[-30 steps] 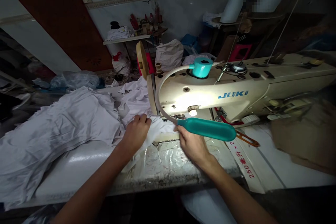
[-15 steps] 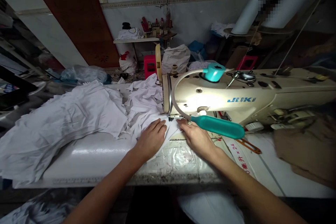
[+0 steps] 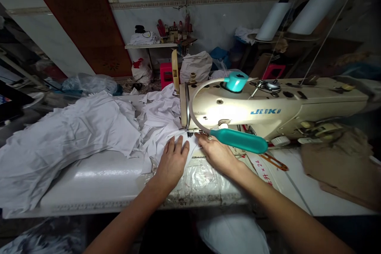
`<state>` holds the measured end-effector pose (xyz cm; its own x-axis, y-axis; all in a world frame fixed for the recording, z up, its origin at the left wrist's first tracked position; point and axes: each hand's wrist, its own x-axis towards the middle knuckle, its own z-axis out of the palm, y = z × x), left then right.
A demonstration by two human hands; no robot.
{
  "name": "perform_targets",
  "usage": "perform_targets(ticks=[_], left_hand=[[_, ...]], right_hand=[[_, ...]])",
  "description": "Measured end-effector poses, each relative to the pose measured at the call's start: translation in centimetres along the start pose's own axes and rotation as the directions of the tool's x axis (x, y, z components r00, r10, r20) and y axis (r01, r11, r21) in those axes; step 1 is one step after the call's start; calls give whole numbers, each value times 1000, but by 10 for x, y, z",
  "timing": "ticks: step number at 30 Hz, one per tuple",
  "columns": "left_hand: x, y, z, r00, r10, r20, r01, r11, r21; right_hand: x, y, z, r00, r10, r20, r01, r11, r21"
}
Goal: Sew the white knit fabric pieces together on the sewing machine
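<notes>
White fabric (image 3: 162,117) lies under the presser foot (image 3: 189,134) of a cream JUKI sewing machine (image 3: 238,107). My left hand (image 3: 174,160) rests flat on the fabric just left of the foot, its fingers spread. Close by on the right, my right hand (image 3: 216,152) pinches the fabric edge, with the fingertips partly hidden behind the foot area and the lamp. A teal lamp (image 3: 241,140) on a bent neck hangs over the right hand and lights the machine. To the left, a big pile of white cut pieces (image 3: 80,127) covers the table.
An orange-handled tool (image 3: 275,162) and brown cloth (image 3: 336,166) lie right of the machine. Thread cones (image 3: 272,20) stand behind it. White cloth (image 3: 233,232) hangs below the table edge. Bags (image 3: 196,65) and a red stool (image 3: 166,74) are at the back.
My left hand's fingers have spread apart and lie flatter on the fabric. My right hand stays beside the foot. The whole view has shifted slightly, moving the machine left in the picture.
</notes>
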<state>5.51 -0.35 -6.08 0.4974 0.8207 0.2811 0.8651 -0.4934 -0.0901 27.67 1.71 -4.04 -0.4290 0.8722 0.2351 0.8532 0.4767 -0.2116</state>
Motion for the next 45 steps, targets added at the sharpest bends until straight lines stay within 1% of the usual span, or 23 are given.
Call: perform_targets(ticks=[3, 8, 11, 16, 18, 22, 24, 30, 36, 39, 43, 45], left_hand=[[-1, 5, 4, 999, -30, -39, 30, 1000, 5], [-1, 5, 7, 997, -31, -69, 31, 999, 5], [0, 4, 5, 998, -29, -51, 30, 999, 19], [2, 5, 1, 999, -33, 17, 32, 999, 33], [2, 5, 0, 999, -32, 16, 31, 999, 44], [3, 3, 2, 999, -23, -37, 25, 997, 67], [5, 2, 2, 999, -16, -45, 19, 998, 65], [7, 0, -3, 999, -16, 32, 13, 994, 113], [4, 4, -3, 998, -37, 47, 29, 988, 155], [6, 4, -3, 998, -44, 48, 37, 991, 132], [7, 3, -5, 998, -45, 45, 43, 997, 56], [4, 2, -7, 999, -20, 38, 20, 1000, 15]], right_hand=[[-1, 0, 2, 998, -22, 58, 24, 999, -42], [-1, -3, 0, 998, -17, 53, 21, 997, -77], [-1, -4, -2, 999, -30, 40, 33, 996, -85], [0, -6, -3, 999, -14, 34, 17, 996, -86], [1, -6, -2, 999, -6, 34, 9, 996, -91], [1, -9, -3, 999, 9, 38, -5, 994, -110], [1, -11, -5, 999, 15, 40, -11, 993, -115], [-1, -14, -7, 997, 45, 62, -38, 993, -108], [1, -12, -5, 996, 52, 73, -44, 993, -113], [2, -13, -7, 996, 53, 66, -46, 993, -111], [-1, -17, -11, 997, 57, 56, -51, 994, -93], [-6, -21, -13, 997, 49, 51, -45, 996, -80]])
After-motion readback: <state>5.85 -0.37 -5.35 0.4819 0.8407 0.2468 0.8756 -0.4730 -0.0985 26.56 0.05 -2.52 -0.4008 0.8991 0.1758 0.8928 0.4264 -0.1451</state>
